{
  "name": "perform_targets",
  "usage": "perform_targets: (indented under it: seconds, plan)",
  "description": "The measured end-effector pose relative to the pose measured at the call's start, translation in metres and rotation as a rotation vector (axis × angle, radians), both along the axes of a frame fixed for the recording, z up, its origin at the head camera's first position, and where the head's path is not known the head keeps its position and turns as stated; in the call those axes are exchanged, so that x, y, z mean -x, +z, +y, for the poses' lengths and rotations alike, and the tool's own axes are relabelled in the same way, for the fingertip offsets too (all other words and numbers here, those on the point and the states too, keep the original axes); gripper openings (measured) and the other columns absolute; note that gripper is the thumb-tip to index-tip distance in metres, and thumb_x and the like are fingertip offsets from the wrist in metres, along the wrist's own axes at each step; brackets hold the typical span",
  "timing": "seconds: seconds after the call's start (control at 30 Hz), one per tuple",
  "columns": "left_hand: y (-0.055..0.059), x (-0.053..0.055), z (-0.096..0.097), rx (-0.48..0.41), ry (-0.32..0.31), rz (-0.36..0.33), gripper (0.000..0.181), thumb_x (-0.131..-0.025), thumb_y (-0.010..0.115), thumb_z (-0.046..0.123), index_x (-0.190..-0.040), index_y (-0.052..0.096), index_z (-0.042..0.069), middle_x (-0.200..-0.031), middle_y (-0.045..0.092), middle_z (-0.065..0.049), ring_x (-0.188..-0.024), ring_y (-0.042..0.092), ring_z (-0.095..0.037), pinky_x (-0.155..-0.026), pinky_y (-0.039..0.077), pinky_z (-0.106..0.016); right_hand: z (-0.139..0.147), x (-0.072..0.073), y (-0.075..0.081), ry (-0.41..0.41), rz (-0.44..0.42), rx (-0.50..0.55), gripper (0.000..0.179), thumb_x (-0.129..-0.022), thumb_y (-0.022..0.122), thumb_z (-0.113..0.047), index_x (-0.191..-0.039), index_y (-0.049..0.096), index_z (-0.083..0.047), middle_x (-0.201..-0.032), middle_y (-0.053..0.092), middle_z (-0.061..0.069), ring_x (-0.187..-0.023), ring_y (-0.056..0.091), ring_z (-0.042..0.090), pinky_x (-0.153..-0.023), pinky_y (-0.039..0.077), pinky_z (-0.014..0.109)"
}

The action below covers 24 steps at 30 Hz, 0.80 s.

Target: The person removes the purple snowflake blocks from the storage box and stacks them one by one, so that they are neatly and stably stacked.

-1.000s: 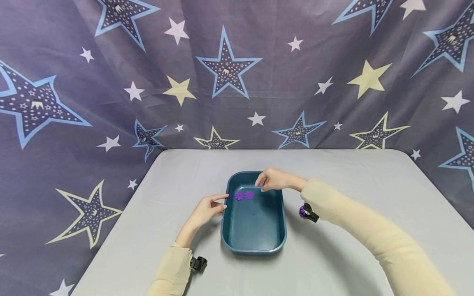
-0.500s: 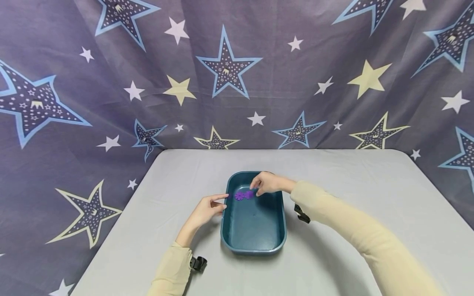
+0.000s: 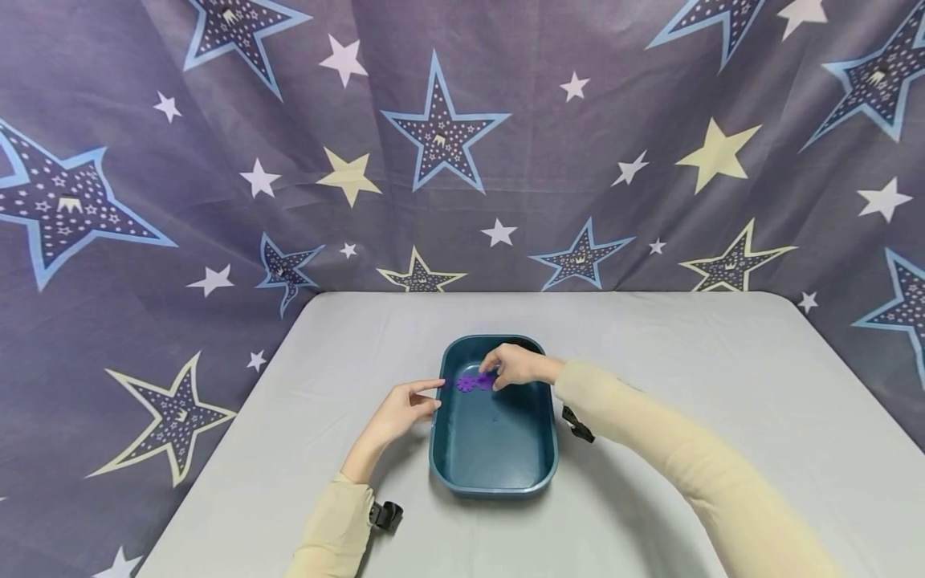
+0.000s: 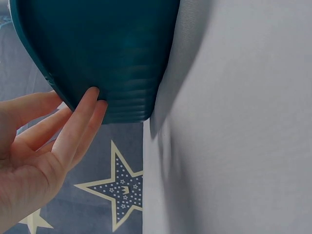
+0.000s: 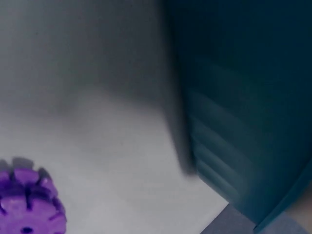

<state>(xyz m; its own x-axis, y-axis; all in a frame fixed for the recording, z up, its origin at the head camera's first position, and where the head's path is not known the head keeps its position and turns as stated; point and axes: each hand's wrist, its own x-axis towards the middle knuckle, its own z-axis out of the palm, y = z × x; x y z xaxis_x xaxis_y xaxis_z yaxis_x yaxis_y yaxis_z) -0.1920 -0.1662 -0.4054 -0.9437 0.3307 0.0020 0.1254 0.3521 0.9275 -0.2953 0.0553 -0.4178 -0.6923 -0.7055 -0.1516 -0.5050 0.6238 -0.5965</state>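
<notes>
A teal plastic bin [image 3: 495, 445] stands on the table. In its far left part lie two purple snowflake building discs, the left disc [image 3: 466, 384] flat on the bottom. At the right disc [image 3: 483, 380] my right hand [image 3: 515, 365] reaches in, thumb and finger pinching its edge, partly covering it. My left hand [image 3: 403, 407] touches the bin's left rim with outstretched fingers. In the left wrist view two fingertips [image 4: 92, 92] press the ribbed outer wall, while another finger passes behind the rim. The right wrist view does not show the right fingers.
A stack of purple snowflake discs [image 5: 29, 204] stands on the table right of the bin, hidden in the head view by the right sleeve [image 3: 643, 421]. A starry curtain [image 3: 462, 144] hangs behind the grey table [image 3: 340, 345].
My right hand has moved left and down into the bin, from above its far right side to the right purple disc. The left hand and the bin stay in place.
</notes>
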Motion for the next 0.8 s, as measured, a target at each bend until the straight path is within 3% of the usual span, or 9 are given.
perform_targets:
  seconds: [0.3, 0.57, 0.8]
  plan:
    - [-0.024, 0.013, -0.007, -0.005, 0.017, -0.008, 0.039, -0.085, 0.052, -0.002, -0.122, 0.046, -0.011, -0.097, 0.059, -0.030, -0.085, 0.061, -0.034, -0.071, 0.053, -0.033, -0.003, 0.002, -0.008, -0.003, 0.024, -0.014, 0.038, -0.074, 0.068, -0.003, -0.111, 0.060, -0.001, -0.116, 0.056, 0.016, -0.096, 0.056, 0.031, -0.078, 0.050, 0.031]
    - [-0.025, 0.013, -0.007, 0.010, 0.035, 0.004, 0.038, -0.084, 0.053, -0.002, -0.121, 0.048, -0.009, -0.098, 0.060, -0.029, -0.083, 0.062, -0.029, -0.070, 0.053, -0.031, -0.005, 0.001, -0.014, -0.028, 0.032, -0.017, 0.039, -0.074, 0.069, -0.003, -0.113, 0.059, -0.002, -0.121, 0.052, 0.016, -0.101, 0.054, 0.031, -0.079, 0.050, 0.033]
    - [-0.024, 0.013, -0.007, -0.006, 0.008, 0.004, 0.039, -0.085, 0.052, -0.001, -0.122, 0.046, -0.011, -0.100, 0.058, -0.032, -0.087, 0.060, -0.036, -0.071, 0.053, -0.032, -0.007, -0.001, -0.018, -0.035, 0.056, -0.027, 0.038, -0.075, 0.068, -0.003, -0.113, 0.060, -0.004, -0.116, 0.050, 0.016, -0.098, 0.053, 0.030, -0.079, 0.048, 0.035]
